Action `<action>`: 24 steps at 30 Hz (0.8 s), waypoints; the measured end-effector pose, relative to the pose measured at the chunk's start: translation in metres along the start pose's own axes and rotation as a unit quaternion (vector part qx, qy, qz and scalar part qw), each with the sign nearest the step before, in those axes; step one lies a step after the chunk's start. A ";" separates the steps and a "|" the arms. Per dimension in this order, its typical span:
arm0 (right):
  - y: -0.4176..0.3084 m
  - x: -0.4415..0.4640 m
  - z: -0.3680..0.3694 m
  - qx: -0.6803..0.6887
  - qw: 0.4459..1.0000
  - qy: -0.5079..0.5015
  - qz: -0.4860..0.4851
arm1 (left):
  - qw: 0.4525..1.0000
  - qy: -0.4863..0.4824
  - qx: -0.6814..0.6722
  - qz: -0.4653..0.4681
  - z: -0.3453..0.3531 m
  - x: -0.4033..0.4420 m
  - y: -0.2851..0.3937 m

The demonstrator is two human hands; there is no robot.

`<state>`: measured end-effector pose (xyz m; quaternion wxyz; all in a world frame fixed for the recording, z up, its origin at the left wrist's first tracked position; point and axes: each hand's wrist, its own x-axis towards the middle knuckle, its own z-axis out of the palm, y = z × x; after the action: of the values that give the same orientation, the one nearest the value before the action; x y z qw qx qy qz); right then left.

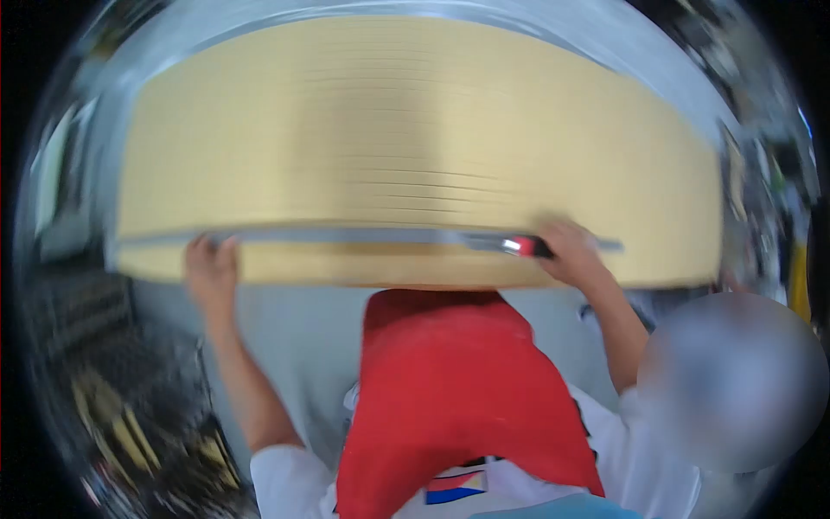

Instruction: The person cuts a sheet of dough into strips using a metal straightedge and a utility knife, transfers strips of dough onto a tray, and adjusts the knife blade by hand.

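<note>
At the far left, past the yellow sheet's edge, is a blurred rack-like clutter (pixel 78 320). The yellow sheet (pixel 415 130) lies on a grey counter (pixel 674 78), a strip of which shows beyond its far edge. It is a broad, matte, pale straw-yellow piece (bowed in outline by the wide lens), plain toward its left side. The left hand (pixel 212 264) is at its near left part, with fingertips on a long grey straightedge (pixel 346 234); thumb and forefinger stand a little apart, and I cannot tell whether that grip is closed on the bar. The straightedge runs across the sheet near its near edge, flat and slim, leaving a narrow yellow strip on the person's side.

Toward the middle a darker shade falls down the sheet, and thin crosswise lines, like slits, mark its surface; those nearer the straightedge are darkest. Below the near edge is a red apron (pixel 450 372). Right of centre, the right hand (pixel 571 251), blurred, has its grip clamped on a utility knife (pixel 526 247) with a red-and-black handle, held over the straightedge and pointing left. Farther right, the straightedge ends short of the sheet's plain right side.
</note>
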<state>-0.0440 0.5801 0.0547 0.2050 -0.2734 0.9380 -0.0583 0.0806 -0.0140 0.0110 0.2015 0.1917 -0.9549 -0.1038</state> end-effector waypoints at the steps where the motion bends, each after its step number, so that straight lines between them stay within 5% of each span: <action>1: 0.010 -0.007 0.015 -0.009 0.997 0.063 -0.037 | 0.999 0.023 0.004 0.027 0.002 0.001 -0.004; 8: 0.004 -0.026 0.025 0.016 0.992 0.105 -0.069 | 0.997 -0.041 0.053 -0.048 -0.005 0.006 -0.017; 24: 0.006 -0.020 0.038 0.010 0.974 0.199 -0.109 | 0.995 -0.048 0.081 -0.034 -0.006 0.007 -0.027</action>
<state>-0.0153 0.5959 0.0257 0.0089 -0.3552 0.9237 -0.1430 0.0866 -0.0422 0.0113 0.1356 0.2342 -0.9618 -0.0423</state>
